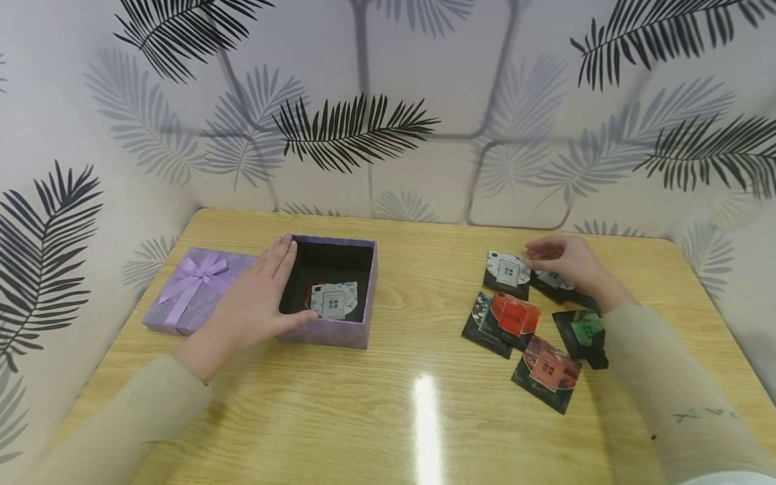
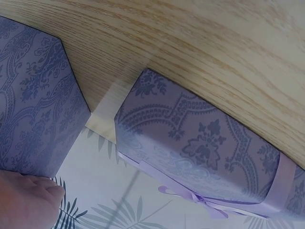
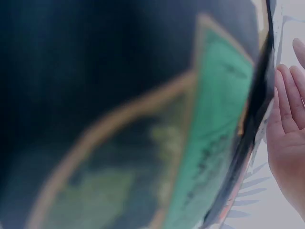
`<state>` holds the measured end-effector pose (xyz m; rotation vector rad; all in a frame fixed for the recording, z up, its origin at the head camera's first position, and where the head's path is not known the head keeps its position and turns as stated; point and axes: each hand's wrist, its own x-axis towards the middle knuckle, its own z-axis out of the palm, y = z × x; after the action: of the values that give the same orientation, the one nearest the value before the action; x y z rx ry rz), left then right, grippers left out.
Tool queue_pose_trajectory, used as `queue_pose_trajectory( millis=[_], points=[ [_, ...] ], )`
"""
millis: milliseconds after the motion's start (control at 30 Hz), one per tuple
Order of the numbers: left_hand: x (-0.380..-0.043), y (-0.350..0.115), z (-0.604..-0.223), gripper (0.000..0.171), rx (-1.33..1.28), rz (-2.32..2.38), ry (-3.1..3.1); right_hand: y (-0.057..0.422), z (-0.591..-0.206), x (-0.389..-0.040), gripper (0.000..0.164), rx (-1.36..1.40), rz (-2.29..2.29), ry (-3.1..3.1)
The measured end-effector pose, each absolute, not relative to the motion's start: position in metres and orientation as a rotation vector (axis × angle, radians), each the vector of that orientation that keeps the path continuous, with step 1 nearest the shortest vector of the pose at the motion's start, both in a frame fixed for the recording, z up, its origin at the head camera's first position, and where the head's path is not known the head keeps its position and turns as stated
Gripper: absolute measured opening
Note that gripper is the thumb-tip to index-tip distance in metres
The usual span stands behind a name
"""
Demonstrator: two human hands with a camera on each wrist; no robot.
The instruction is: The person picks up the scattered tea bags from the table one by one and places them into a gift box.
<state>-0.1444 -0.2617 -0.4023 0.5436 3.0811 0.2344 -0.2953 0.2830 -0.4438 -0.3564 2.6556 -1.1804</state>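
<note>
My left hand lies along the left side of an uncovered purple gift box, fingers straight on the wall and thumb over the front rim. A silver-and-grey sachet lies inside the box, against its black lining. My right hand hovers over a dark sachet at the back of a loose group, its fingers slightly bent. Beside the fingertips is a white-and-black sachet. In the right wrist view the palm shows bare, and a green-labelled sachet fills the foreground.
The box lid with a lilac ribbon bow sits left of the box, partly behind the left hand. Nearer on the table are a red sachet, a dark-red one and a green-labelled one. A leaf-patterned curtain stands behind the table.
</note>
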Motion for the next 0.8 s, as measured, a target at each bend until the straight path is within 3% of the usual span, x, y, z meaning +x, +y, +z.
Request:
queue_pose_trajectory(
  millis=[367, 800],
  points=[
    [-0.142, -0.262, -0.399, 0.122, 0.549, 0.259, 3.085, 0.278, -0.451, -0.297, 0.067, -0.411, -0.960, 2.685],
    [-0.144, -0.261, -0.401, 0.122, 0.562, 0.250, 3.093, 0.268, -0.455, -0.300, 0.063, -0.583, -0.808, 2.753]
  ],
)
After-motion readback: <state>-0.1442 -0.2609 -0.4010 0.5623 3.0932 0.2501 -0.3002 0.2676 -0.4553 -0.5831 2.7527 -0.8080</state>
